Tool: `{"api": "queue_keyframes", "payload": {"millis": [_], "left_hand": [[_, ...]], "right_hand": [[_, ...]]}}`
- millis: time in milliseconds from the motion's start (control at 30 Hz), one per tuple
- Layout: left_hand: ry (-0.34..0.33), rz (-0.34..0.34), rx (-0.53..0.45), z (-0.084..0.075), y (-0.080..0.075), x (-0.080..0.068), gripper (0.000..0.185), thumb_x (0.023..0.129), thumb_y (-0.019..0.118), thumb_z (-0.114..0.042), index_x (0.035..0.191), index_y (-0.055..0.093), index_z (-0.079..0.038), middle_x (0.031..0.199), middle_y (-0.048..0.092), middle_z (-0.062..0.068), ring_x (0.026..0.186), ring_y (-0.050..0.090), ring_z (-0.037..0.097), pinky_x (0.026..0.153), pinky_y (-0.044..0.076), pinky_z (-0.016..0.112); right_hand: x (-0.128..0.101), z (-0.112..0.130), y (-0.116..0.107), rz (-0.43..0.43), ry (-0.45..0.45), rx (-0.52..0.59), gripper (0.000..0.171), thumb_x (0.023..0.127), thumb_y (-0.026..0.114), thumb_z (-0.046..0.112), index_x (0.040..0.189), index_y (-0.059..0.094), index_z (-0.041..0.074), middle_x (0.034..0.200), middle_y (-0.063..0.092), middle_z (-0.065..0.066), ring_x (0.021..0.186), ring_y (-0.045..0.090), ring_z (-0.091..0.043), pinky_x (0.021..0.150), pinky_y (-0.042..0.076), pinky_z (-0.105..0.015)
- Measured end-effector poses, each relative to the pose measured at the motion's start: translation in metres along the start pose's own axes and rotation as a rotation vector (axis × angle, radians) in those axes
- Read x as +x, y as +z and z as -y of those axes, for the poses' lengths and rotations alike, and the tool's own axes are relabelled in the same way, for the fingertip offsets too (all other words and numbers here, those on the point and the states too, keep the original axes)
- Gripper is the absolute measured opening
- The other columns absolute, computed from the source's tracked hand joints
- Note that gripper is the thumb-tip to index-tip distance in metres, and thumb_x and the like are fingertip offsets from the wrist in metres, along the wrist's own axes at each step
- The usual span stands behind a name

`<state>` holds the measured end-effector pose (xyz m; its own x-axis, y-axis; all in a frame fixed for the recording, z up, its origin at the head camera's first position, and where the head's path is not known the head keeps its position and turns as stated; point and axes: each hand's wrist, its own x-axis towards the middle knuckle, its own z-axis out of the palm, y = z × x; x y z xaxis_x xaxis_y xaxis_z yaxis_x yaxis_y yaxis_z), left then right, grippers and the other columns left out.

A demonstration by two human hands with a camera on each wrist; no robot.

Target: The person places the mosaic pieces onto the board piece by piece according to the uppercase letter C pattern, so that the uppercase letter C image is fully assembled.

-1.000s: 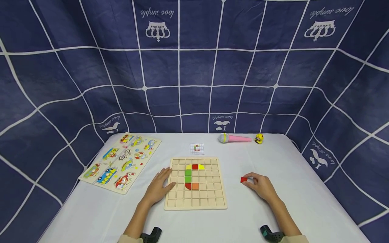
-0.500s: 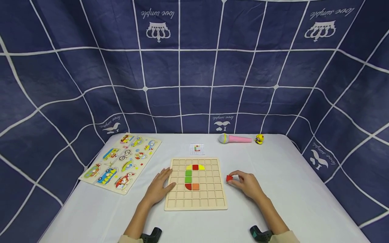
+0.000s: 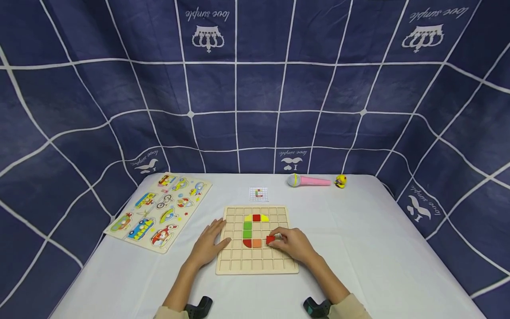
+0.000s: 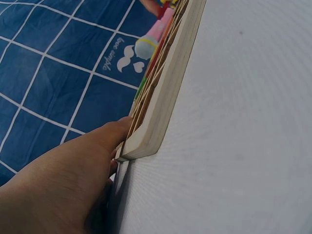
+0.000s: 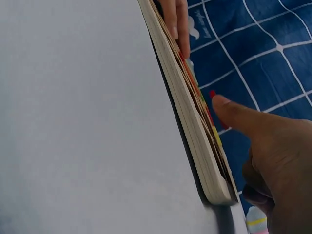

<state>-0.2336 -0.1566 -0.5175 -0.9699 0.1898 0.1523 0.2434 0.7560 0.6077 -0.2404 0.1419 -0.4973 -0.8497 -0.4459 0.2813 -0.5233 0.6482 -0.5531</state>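
Red piece (image 3: 270, 239) hovering over grid board (image 3: 256, 267), just right of orange tile (image 3: 256, 243). Right hand (image 3: 294, 244) pinching it. Left hand (image 3: 207, 244) lying flat, bracing board's left edge. Advice: square piece to cell, lower flat, keep bracing.

Left hand (image 3: 208, 246) flat, fingers straight, right hand (image 3: 294, 243) fingers curled, pinching

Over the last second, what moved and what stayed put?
The right hand carried the red block leftward from the bare table onto the wooden grid board; its fingers hold the block just right of the orange piece. No grip change. The left hand stayed on the board's left edge; the placed pieces, vehicle puzzle, toy microphone and pattern card did not move.
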Motion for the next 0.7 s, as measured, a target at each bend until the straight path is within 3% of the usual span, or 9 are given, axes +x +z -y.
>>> {"api": "queue_keyframes", "payload": {"millis": [167, 267, 333, 433, 567, 700], "left_hand": [[-0.004, 0.012, -0.001, 0.0009, 0.0009, 0.0002, 0.063, 0.086, 0.056, -0.040, 0.139, 0.035, -0.013, 0.146, 0.027, 0.003, 0.137, 0.015, 0.023, 0.113, 0.011, 0.039], [-0.009, 0.013, -0.003, 0.0007, 0.0006, 0.0001, 0.063, 0.086, 0.056, -0.041, 0.139, 0.035, -0.014, 0.146, 0.027, 0.003, 0.137, 0.015, 0.022, 0.113, 0.011, 0.039], [-0.006, 0.012, -0.007, 0.0003, 0.0003, -0.0002, 0.063, 0.086, 0.056, -0.041, 0.139, 0.035, -0.013, 0.146, 0.028, 0.003, 0.137, 0.015, 0.022, 0.113, 0.011, 0.039], [-0.004, 0.018, -0.007, 0.0003, 0.0003, -0.0003, 0.063, 0.086, 0.055, -0.041, 0.139, 0.035, -0.013, 0.146, 0.027, 0.003, 0.137, 0.015, 0.022, 0.113, 0.010, 0.039], [-0.002, 0.022, -0.007, 0.0005, 0.0004, 0.0004, 0.063, 0.086, 0.056, -0.040, 0.139, 0.035, -0.013, 0.146, 0.027, 0.003, 0.137, 0.015, 0.022, 0.113, 0.010, 0.038], [0.002, 0.013, -0.004, 0.0000, 0.0003, 0.0015, 0.062, 0.086, 0.056, -0.040, 0.139, 0.035, -0.013, 0.146, 0.028, 0.003, 0.137, 0.015, 0.022, 0.113, 0.010, 0.037]], "right_hand": [[0.0021, 0.0005, 0.0073, 0.008, 0.006, -0.075, 0.022, 0.078, 0.065, 0.043, 0.094, 0.067, 0.028, 0.049, 0.040, 0.015, 0.047, 0.031, 0.000, 0.046, 0.031, -0.016], [0.0027, -0.0001, 0.0093, 0.004, -0.014, -0.078, 0.021, 0.079, 0.064, 0.043, 0.094, 0.068, 0.029, 0.062, 0.055, 0.018, 0.057, 0.046, 0.003, 0.054, 0.043, -0.019], [0.0028, -0.0006, 0.0101, 0.007, -0.037, -0.069, 0.021, 0.080, 0.063, 0.042, 0.095, 0.068, 0.029, 0.079, 0.063, 0.019, 0.072, 0.056, 0.001, 0.066, 0.049, -0.023], [0.0027, -0.0013, 0.0111, 0.018, -0.051, -0.067, 0.021, 0.081, 0.062, 0.042, 0.096, 0.068, 0.029, 0.094, 0.065, 0.019, 0.089, 0.060, -0.003, 0.075, 0.051, -0.027], [0.0032, -0.0015, 0.0112, 0.016, -0.051, -0.069, 0.022, 0.081, 0.062, 0.043, 0.098, 0.068, 0.029, 0.096, 0.065, 0.018, 0.090, 0.060, -0.004, 0.075, 0.051, -0.026], [0.0017, -0.0017, 0.0083, 0.000, -0.033, -0.051, 0.026, 0.079, 0.063, 0.043, 0.100, 0.067, 0.027, 0.096, 0.065, 0.016, 0.074, 0.056, 0.000, 0.068, 0.049, -0.023]]}}
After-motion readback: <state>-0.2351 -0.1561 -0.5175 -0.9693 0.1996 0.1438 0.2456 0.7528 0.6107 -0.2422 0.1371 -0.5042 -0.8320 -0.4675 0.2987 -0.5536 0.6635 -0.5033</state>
